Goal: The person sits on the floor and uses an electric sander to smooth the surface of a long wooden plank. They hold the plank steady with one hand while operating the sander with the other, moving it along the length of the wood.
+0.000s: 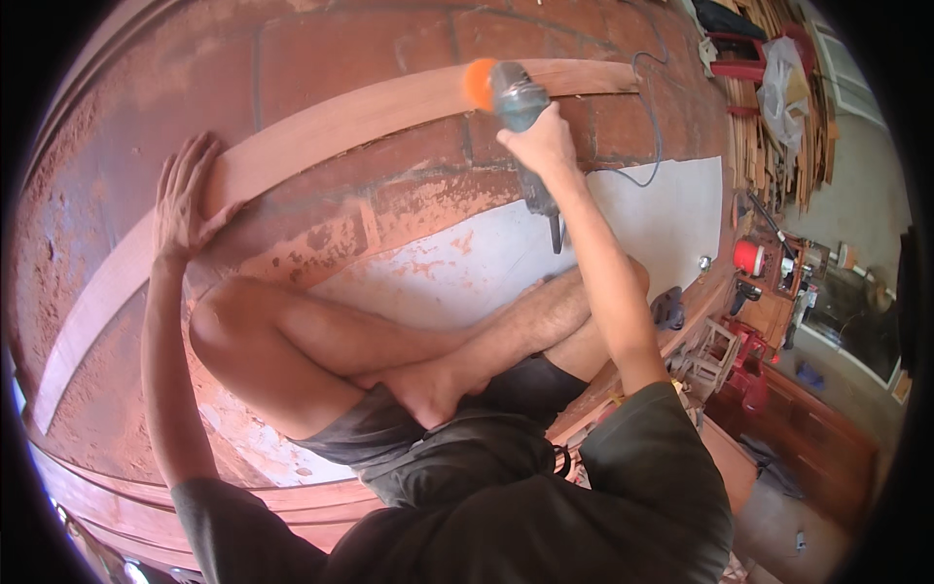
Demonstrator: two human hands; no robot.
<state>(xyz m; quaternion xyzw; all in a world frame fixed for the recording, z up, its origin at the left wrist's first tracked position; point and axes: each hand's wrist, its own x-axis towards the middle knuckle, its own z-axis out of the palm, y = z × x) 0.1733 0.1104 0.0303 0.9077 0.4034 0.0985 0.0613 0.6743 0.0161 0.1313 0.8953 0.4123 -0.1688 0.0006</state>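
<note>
A long, narrow wooden board (331, 128) lies across the dusty reddish floor, from the lower left to the upper right. My left hand (185, 200) presses flat on it, fingers spread, left of the middle. In my right hand (547, 146) is an angle grinder (518, 97), gripped round its dark body. Its orange disc (480, 85), blurred, is over the board towards the right end. The frame does not show for sure whether disc and wood touch. The grinder's tail end points back towards my crossed legs.
A dark cord (660, 146) loops on the floor right of the grinder. A white sheet (438, 255) dusted with reddish powder lies between the board and my legs. Stacked wood strips (769, 127) and a white plastic bag (781, 83) stand at the right. Tools and a red container (748, 257) sit lower right.
</note>
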